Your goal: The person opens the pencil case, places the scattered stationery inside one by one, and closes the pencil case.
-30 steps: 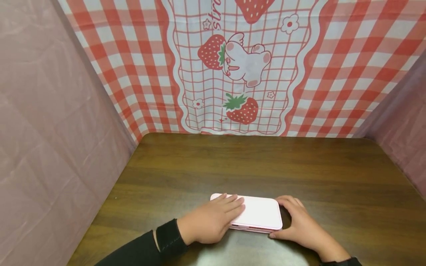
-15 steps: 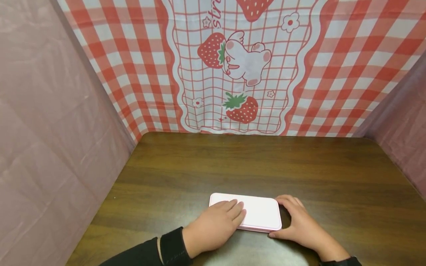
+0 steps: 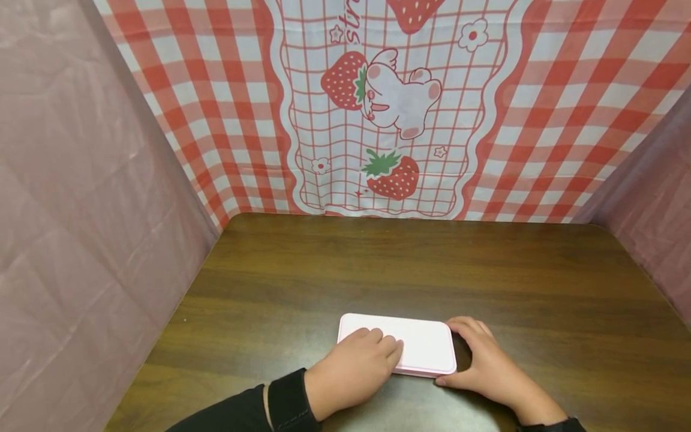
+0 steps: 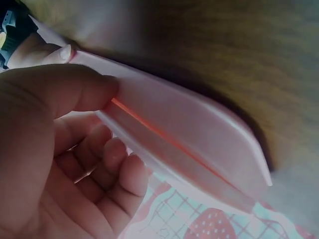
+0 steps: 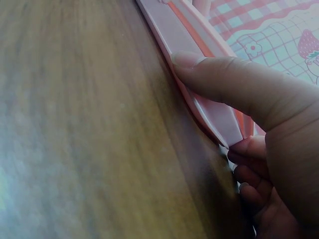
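Note:
A flat, pale pink case (image 3: 426, 345) with rounded corners lies on the wooden table, its plain lid facing up. Along its side, an orange-red line (image 4: 164, 133) runs between lid and base. My left hand (image 3: 356, 366) covers the left part of the lid with curled fingers, and its thumb (image 4: 92, 89) presses the front side at that seam. At the right end, my right hand (image 3: 488, 366) grips the case between thumb (image 5: 219, 74) and fingers, thumb on the front side and fingers round the far corner. What is inside stays hidden.
The brown wooden table (image 3: 378, 264) reaches back to a red-and-white checked cloth (image 3: 237, 120) with strawberry prints. Pinkish fabric (image 3: 97, 210) hangs on the left and more pink fabric (image 3: 653, 198) on the right.
My left hand slid toward me and slightly right, its fingers going from flat on the lid to curled. The gap at the front seam narrowed. My right hand stayed in place.

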Demonstrator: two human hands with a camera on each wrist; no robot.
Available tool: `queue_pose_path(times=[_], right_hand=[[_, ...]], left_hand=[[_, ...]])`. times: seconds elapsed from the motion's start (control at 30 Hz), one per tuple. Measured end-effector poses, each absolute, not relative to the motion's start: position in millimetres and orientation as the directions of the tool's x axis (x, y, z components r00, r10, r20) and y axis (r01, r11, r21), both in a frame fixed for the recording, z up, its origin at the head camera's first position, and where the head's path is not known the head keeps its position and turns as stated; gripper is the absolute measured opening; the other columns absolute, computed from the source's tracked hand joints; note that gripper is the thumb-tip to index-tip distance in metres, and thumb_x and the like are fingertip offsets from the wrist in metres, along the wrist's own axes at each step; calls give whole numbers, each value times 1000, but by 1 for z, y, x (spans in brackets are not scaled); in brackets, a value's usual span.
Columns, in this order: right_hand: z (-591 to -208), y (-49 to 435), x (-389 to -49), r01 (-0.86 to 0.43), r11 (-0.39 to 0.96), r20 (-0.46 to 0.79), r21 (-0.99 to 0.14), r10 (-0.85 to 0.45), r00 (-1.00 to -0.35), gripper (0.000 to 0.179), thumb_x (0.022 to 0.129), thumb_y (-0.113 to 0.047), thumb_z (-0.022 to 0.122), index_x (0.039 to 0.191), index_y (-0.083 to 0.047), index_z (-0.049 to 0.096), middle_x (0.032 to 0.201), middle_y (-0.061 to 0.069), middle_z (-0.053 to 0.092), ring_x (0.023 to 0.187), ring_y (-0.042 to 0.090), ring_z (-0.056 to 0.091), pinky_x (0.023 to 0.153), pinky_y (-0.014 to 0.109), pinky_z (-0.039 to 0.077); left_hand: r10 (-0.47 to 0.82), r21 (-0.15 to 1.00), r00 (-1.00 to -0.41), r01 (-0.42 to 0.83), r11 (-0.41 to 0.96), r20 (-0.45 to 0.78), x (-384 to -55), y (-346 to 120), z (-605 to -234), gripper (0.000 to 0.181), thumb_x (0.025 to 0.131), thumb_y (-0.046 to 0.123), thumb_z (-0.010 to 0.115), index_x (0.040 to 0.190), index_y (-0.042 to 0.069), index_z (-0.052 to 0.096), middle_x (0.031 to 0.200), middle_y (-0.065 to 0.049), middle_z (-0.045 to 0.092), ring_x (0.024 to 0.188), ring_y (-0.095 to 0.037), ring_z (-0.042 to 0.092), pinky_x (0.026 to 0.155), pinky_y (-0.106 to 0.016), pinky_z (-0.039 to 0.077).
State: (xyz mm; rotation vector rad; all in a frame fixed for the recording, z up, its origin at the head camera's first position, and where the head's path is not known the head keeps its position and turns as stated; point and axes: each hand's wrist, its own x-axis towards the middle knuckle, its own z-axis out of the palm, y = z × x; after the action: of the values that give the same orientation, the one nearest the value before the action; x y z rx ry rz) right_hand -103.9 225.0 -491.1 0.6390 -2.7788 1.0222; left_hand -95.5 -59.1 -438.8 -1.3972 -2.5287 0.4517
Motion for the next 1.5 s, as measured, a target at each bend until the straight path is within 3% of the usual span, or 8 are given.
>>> queue_pose_path(times=[0.43,1.07,1.27,1.5], right_hand=[[-493,224,-105,-444,683,278,-580,-346,-896,85,55,-47,100,123,-9,65,126,-1,59,117,22,48,97,26,32],[-492,222,-104,-431,697,268,-573,-338,-902,86,56,-44,100,125,-7,65,126,0,59,117,22,49,95,29,34],[-491,223,-103,-418,705,252,-573,-333,-908,88,56,-46,100,126,-7,64,128,1,59,118,22,48,96,33,35],[-486,222,-102,-398,714,212,-576,-340,-916,95,61,-54,97,134,-5,60,133,4,57,123,27,47,98,43,38]], left_hand=[[847,-363,-532,787,499,11,-91,-54,-437,36,105,22,53,138,12,65,121,4,66,93,-11,58,81,-26,51],[837,-378,-547,774,507,3,-87,-52,-439,34,106,21,54,135,10,66,108,3,66,85,-10,58,73,-26,51],[805,-333,-593,755,565,20,-87,-51,-437,34,104,25,56,134,12,67,110,3,66,89,-13,60,75,-29,50],[689,-122,-722,680,723,63,-96,-66,-431,16,94,29,70,102,16,69,88,3,56,79,-14,54,66,-31,45]])
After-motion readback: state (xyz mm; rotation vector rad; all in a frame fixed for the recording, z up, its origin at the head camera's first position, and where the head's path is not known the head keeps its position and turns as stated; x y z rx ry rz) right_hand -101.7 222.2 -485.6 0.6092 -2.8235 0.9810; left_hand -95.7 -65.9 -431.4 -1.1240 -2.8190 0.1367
